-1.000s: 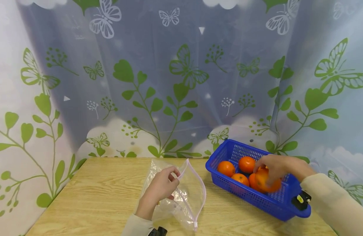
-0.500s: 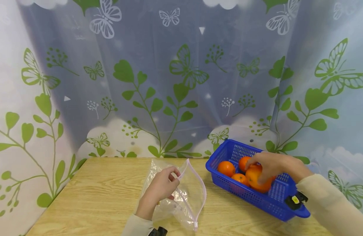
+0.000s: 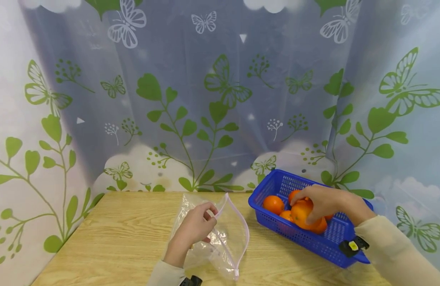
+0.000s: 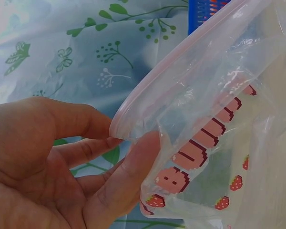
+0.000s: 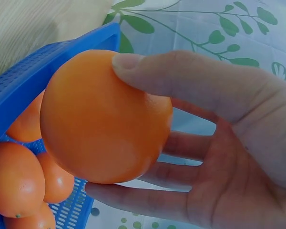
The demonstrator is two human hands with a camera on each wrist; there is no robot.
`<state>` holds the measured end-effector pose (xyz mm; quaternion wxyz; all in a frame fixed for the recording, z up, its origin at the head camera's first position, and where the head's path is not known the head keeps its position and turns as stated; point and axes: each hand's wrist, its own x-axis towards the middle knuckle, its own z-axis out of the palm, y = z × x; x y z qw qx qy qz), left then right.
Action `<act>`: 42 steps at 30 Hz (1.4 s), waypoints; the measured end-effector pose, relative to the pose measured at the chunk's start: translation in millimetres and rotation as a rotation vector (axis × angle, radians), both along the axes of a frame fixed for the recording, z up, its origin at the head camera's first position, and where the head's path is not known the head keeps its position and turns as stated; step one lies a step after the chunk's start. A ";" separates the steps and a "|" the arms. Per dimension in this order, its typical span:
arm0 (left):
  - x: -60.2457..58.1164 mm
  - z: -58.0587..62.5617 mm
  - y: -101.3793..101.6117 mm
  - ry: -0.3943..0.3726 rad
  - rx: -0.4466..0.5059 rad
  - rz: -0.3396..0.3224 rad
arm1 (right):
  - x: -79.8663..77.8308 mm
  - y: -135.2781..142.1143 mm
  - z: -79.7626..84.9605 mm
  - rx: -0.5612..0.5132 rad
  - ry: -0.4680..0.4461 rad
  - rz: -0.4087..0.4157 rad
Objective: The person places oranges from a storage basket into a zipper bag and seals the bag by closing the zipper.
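My left hand (image 3: 196, 224) pinches the rim of a clear zip bag (image 3: 238, 234) between thumb and fingers. The bag's mouth gapes to the right, edged by a pink zip with a slider at its near end. In the left wrist view, pink lettering (image 4: 195, 152) and small strawberries are printed on the bag. An orange (image 5: 105, 119) sits in the grip of my right hand (image 3: 325, 200), thumb on one side and fingers on the other. That hand is over the blue basket (image 3: 295, 234), where several more oranges (image 3: 273, 205) lie, partly hidden by the hand and held orange.
The wooden table (image 3: 127, 234) runs under the bag and basket, with bare wood at the left. A patterned curtain (image 3: 205, 119) closes off the back and sides. A black band with a yellow mark (image 3: 353, 246) is on the right wrist.
My right hand has carried the orange leftward over the basket, uncovering part of the basket's right end. The left hand and the bag have stayed in place.
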<state>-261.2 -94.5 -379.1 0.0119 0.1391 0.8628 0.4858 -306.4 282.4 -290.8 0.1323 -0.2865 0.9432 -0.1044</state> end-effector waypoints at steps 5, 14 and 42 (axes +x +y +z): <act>-0.2 0.2 0.1 0.000 0.001 -0.004 | 0.1 -2.2 -1.6 -0.036 0.011 0.009; 0.0 -0.1 -0.3 -0.007 0.008 -0.007 | 0.5 -7.7 -5.0 -0.064 0.024 -0.001; 1.3 0.1 -0.5 -0.014 0.008 -0.005 | 4.8 -24.3 -7.9 -0.185 0.101 0.104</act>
